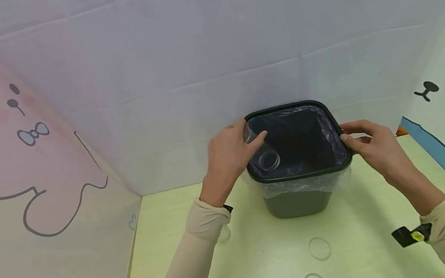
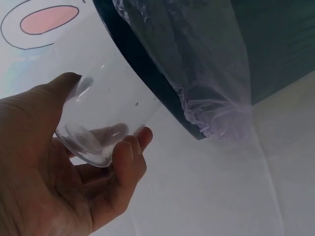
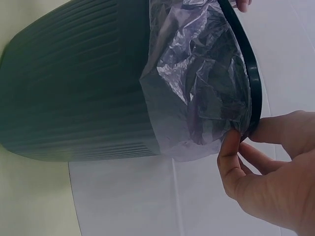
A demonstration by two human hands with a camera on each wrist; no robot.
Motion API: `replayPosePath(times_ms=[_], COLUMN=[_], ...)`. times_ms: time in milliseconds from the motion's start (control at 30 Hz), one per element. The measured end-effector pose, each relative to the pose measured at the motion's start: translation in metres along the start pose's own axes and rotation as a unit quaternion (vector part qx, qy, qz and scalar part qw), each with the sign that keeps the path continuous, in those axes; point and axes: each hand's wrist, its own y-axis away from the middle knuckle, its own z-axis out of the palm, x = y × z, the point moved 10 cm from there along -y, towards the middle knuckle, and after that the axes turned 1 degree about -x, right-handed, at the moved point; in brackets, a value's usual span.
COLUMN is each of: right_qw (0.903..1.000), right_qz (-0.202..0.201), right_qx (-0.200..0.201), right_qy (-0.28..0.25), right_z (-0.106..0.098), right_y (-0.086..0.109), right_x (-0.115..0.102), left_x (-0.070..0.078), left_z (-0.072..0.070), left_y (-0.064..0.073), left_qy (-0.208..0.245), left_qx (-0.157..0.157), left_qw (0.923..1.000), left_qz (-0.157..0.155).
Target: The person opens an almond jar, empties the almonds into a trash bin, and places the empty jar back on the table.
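Note:
A dark waste bin (image 1: 298,204) with a black rim (image 1: 300,176) stands near the back of the table. A clear plastic bag (image 3: 194,83) lines it and folds down outside under the rim. My left hand (image 1: 228,152) holds a clear plastic cup (image 2: 106,110) at its base, thumb on one side and fingers on the other. The cup is tilted over the left rim, mouth pointing into the bin. At the right side, my right hand (image 1: 378,146) pinches the rim and bag edge between thumb and fingers (image 3: 231,164).
Thin pale rings (image 1: 318,237) show on the yellow-green table (image 1: 263,271) in front of the bin. A white cloth wall (image 1: 183,116) rises close behind it. Panels with cartoon animals (image 1: 29,158) flank both sides.

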Motion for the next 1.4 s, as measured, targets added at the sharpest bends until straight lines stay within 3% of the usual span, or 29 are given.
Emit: replayPosePath(times_ms=[167, 333, 467, 667, 833, 933, 1133, 1300, 1400], right_qw=[1.0000, 1.0000, 1.0000, 1.0000, 1.0000, 1.0000, 1.0000, 1.0000, 1.0000], right_qz=[-0.002, -0.004, -0.005, -0.005, -0.005, -0.004, -0.002, -0.002, -0.003], right_qx=[0.000, 0.000, 0.001, 0.001, 0.001, 0.002, 0.002, 0.003, 0.002], right_qy=[0.001, 0.000, -0.002, -0.005, -0.004, -0.003, -0.006, -0.003, -0.006], right_z=[-0.001, 0.000, 0.000, 0.000, 0.000, -0.001, -0.001, -0.001, 0.000], right_y=[0.000, 0.000, 0.000, -0.001, -0.001, 0.000, 0.000, 0.000, 0.000], right_x=[-0.001, -0.002, -0.001, -0.001, -0.001, 0.000, 0.000, 0.000, 0.000], left_x=[0.003, 0.011, 0.023, 0.038, 0.045, 0.043, 0.042, 0.044, 0.040], left_z=[-0.001, -0.003, -0.009, -0.020, 0.000, 0.006, -0.007, 0.008, 0.012], left_y=[0.000, 0.001, 0.002, 0.009, 0.018, 0.019, 0.016, 0.020, 0.020], left_qy=[-0.004, 0.025, 0.043, 0.058, 0.062, 0.071, 0.089, 0.062, 0.077], left_qx=[0.009, 0.011, 0.014, 0.046, -0.015, -0.031, 0.009, -0.034, -0.046], left_qw=[0.9999, 0.9988, 0.9960, 0.9873, 0.9798, 0.9797, 0.9791, 0.9789, 0.9812], left_qz=[0.013, 0.040, 0.077, 0.140, 0.190, 0.185, 0.183, 0.192, 0.171])
